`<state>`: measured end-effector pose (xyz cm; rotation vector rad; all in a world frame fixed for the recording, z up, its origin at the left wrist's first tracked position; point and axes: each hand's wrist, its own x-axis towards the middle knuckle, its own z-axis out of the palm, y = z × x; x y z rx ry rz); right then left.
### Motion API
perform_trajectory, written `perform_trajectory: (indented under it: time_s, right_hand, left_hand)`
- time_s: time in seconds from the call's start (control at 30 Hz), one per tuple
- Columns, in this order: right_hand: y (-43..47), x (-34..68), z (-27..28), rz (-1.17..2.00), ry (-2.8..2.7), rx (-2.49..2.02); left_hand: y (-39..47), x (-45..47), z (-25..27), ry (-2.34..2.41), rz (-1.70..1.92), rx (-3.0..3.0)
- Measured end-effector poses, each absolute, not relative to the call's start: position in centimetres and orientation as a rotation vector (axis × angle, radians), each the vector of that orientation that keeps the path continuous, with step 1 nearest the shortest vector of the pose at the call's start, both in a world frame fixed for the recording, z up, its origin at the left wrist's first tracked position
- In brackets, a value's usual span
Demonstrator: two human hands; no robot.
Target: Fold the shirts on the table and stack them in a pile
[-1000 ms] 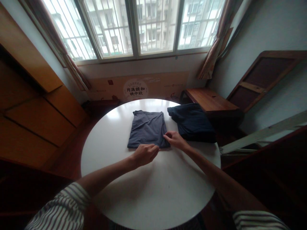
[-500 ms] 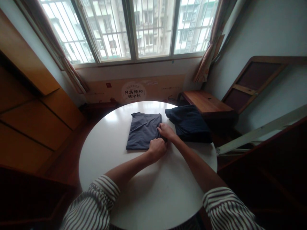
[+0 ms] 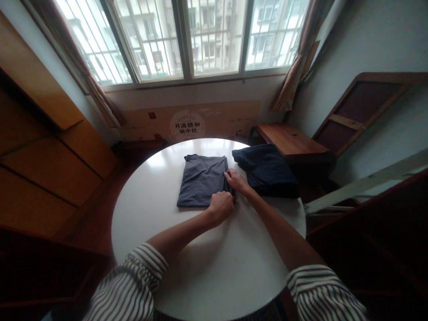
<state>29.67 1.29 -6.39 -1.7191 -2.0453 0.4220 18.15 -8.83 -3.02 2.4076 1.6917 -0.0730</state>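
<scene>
A folded grey garment lies flat on the round white table, a few creases running across its top. My left hand is closed on its near right corner, the fingertips hidden beneath the fist. Farther up the same right edge, my right hand pinches the cloth between thumb and fingers. Just right of that hand rests a folded dark navy garment, which neither hand is touching.
Behind the table stand a flat box with printed characters and a barred window. A low wooden table is at the back right. Wooden cabinets line the left side, and a dark panel rises at the right.
Both hands keep their grip on the grey garment's right edge; the right hand has shifted slightly rightward. The whole view has moved a little with my head.
</scene>
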Motion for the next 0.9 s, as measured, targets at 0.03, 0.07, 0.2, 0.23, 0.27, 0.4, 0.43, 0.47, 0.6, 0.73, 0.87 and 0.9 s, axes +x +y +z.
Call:
perform_trajectory:
  time_s: [0.03,0.07,0.2,0.23,0.27,0.4,0.43,0.47,0.6,0.73,0.87,0.9]
  right_hand:
    - [1.2,29.7,-6.3,0.423,-2.038,-1.721]
    - [1.2,29.7,-6.2,0.424,-2.032,-1.724]
    - [1.1,29.7,-5.9,0.429,-2.009,-1.747]
    - [1.1,29.7,-5.8,0.428,-2.002,-1.759]
    - [1.0,29.7,-5.7,0.425,-1.993,-1.774]
    - [1.1,29.9,-5.6,0.398,-1.956,-1.844]
    - [1.2,29.9,-5.6,0.393,-1.951,-1.859]
    - [1.3,29.9,-5.6,0.389,-1.947,-1.872]
    - [2.6,29.6,-5.7,0.378,-1.923,-1.930]
    - [4.9,28.7,-5.5,0.357,-1.883,-1.999]
    - [7.5,27.8,-5.0,0.340,-1.869,-2.053]
    - [8.0,27.6,-4.9,0.338,-1.873,-2.061]
  left_hand:
    - [-8.8,18.1,-3.1,1.690,-0.036,2.421]
    - [-8.9,18.1,-3.2,1.693,0.000,2.434]
    - [-9.2,17.9,-3.4,1.713,0.082,2.454]
    - [-9.3,17.8,-3.5,1.708,0.099,2.457]
    - [-9.4,17.8,-3.6,1.697,0.117,2.461]
    - [-9.6,18.0,-4.4,1.651,0.158,2.486]
    - [-9.6,18.0,-4.7,1.648,0.154,2.487]
    - [-9.6,18.1,-5.0,1.646,0.148,2.488]
    - [-9.5,18.3,-5.8,1.628,0.137,2.496]
    - [-9.4,18.3,-5.9,1.604,0.146,2.517]
    - [-9.4,18.2,-5.9,1.584,0.183,2.535]
    - [-9.4,18.2,-6.0,1.572,0.193,2.542]
